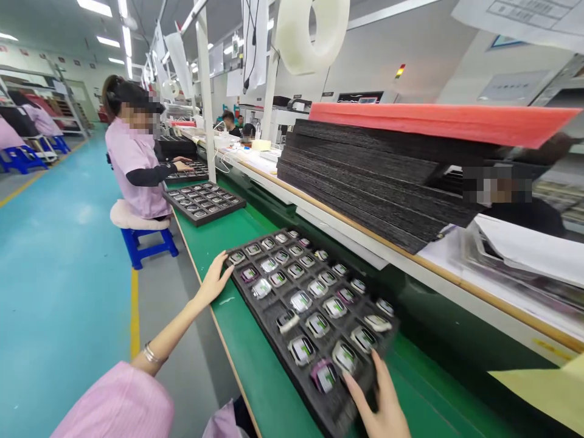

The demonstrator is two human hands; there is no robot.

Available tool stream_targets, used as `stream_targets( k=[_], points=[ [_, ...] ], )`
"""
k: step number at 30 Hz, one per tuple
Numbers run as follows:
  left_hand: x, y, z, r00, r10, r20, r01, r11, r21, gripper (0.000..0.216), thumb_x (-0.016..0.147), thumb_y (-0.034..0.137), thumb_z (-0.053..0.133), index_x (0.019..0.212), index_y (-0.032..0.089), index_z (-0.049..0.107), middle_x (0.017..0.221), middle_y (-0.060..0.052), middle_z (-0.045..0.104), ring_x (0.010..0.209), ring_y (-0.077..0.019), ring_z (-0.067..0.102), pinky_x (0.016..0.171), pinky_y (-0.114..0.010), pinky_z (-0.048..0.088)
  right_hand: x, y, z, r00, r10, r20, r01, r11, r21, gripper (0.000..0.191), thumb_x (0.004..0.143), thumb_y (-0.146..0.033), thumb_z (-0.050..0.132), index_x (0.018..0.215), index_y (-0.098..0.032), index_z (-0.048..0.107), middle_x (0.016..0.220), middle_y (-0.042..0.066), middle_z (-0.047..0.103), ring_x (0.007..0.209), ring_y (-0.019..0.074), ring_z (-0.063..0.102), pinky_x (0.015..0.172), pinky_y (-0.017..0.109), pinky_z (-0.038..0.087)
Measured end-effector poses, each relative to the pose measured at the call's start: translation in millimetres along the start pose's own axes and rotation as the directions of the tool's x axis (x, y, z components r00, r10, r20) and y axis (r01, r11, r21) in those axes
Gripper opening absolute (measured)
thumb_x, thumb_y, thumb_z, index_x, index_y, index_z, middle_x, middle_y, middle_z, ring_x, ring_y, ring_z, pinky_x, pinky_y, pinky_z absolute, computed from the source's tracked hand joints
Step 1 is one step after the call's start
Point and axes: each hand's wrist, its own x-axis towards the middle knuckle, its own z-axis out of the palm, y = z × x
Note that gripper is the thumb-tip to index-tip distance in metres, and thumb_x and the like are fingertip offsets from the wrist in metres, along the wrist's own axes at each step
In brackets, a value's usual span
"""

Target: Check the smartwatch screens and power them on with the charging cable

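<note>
A black foam tray (pixel 269 307) lies on the green bench, with several watch-like devices (pixel 318 324) in its pockets. Their faces show white and green; most cases look silver or pale, a few purple. My left hand (pixel 214 281) grips the tray's far left corner, fingers bent over the edge. At the near right end, my right hand (pixel 381 401) holds the tray, thumb on top near a device and another finger along the side. One pocket holds a device with a pale piece (pixel 289 323) lying across it. The right hand's remaining fingers are partly hidden.
Another filled tray (pixel 205 204) sits farther along the green bench (pixel 246 347), near a seated co-worker (pixel 137 158). On the raised shelf to the right, stacked black foam sheets (pixel 356 182) carry a red foam sheet (pixel 438 121). Yellow paper (pixel 547 389) juts in at lower right.
</note>
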Motion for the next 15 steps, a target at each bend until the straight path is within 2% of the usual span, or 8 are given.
stream_targets(
  k=[2,4,7,10,12,13,14,15],
  points=[
    [2,-11,-3,0.994,-0.056,-0.089,0.057,0.998,0.006,0.043,0.092,0.041,0.04,0.126,0.015,0.04,0.139,-0.018,0.04,0.133,-0.0292,0.034,0.11,-0.051,0.028,29,-20,29,0.995,-0.047,0.088,0.037,0.993,0.116,0.071,0.086,-0.056,0.05,0.144,-0.028,0.02,0.147,0.012,0.031,0.135,0.0383,0.028,0.106,0.056,0.034],
    [1,-14,-4,0.983,-0.09,-0.163,0.092,0.996,0.003,0.046,0.088,0.044,0.046,0.124,0.014,0.042,0.131,-0.018,0.045,0.129,-0.0303,0.038,0.109,-0.051,0.031,56,-42,53,0.981,-0.12,0.152,0.084,0.971,0.224,0.074,0.087,-0.054,0.05,0.145,-0.023,0.016,0.151,0.016,0.019,0.139,0.039,0.011,0.11,0.061,0.018],
    [-7,-6,-1,0.957,-0.127,-0.26,0.123,0.992,-0.03,0.049,0.085,0.046,0.05,0.121,0.013,0.043,0.121,-0.017,0.048,0.121,-0.0317,0.044,0.101,-0.05,0.04,82,-69,78,0.966,-0.176,0.191,0.121,0.956,0.267,0.077,0.086,-0.05,0.054,0.145,-0.02,0.014,0.151,0.018,0.017,0.14,0.0373,0.005,0.111,0.06,0.014],
    [-23,22,3,0.95,-0.128,-0.283,0.102,0.989,-0.105,0.046,0.086,0.046,0.046,0.118,0.013,0.044,0.116,-0.015,0.048,0.113,-0.0311,0.049,0.09,-0.047,0.048,83,-86,85,0.962,-0.184,0.202,0.118,0.946,0.301,0.083,0.083,-0.043,0.063,0.145,-0.015,0.016,0.152,0.019,0.015,0.14,0.035,0.009,0.112,0.055,0.013],
    [-35,49,7,0.974,-0.072,-0.215,0.035,0.985,-0.169,0.044,0.086,0.046,0.047,0.117,0.015,0.045,0.115,-0.013,0.05,0.11,-0.0313,0.051,0.091,-0.05,0.046,72,-91,80,0.963,-0.179,0.204,0.103,0.937,0.334,0.083,0.079,-0.039,0.069,0.145,-0.015,0.023,0.152,0.016,0.019,0.14,0.0307,0.017,0.114,0.045,0.016],
    [-41,62,10,0.99,-0.02,-0.143,-0.011,0.977,-0.213,0.041,0.085,0.045,0.049,0.115,0.017,0.047,0.113,-0.011,0.052,0.106,-0.0306,0.053,0.091,-0.05,0.046,63,-92,75,0.965,-0.166,0.203,0.086,0.931,0.354,0.08,0.079,-0.037,0.071,0.143,-0.017,0.029,0.151,0.013,0.026,0.138,0.0282,0.023,0.113,0.04,0.02],
    [-46,76,13,0.998,0.042,-0.044,-0.053,0.96,-0.275,0.038,0.085,0.043,0.05,0.115,0.02,0.048,0.114,-0.009,0.054,0.104,-0.0294,0.055,0.092,-0.049,0.045,52,-92,69,0.968,-0.145,0.204,0.059,0.924,0.377,0.072,0.079,-0.035,0.071,0.14,-0.018,0.037,0.146,0.011,0.036,0.134,0.0258,0.033,0.111,0.035,0.025],
    [-50,88,19,0.987,0.138,0.079,-0.105,0.939,-0.326,0.035,0.085,0.041,0.052,0.115,0.023,0.048,0.114,-0.009,0.055,0.101,-0.029,0.056,0.092,-0.05,0.044,40,-91,62,0.972,-0.117,0.205,0.026,0.916,0.4,0.061,0.08,-0.032,0.071,0.134,-0.019,0.047,0.14,0.007,0.046,0.128,0.0233,0.042,0.107,0.03,0.032]
  ],
)
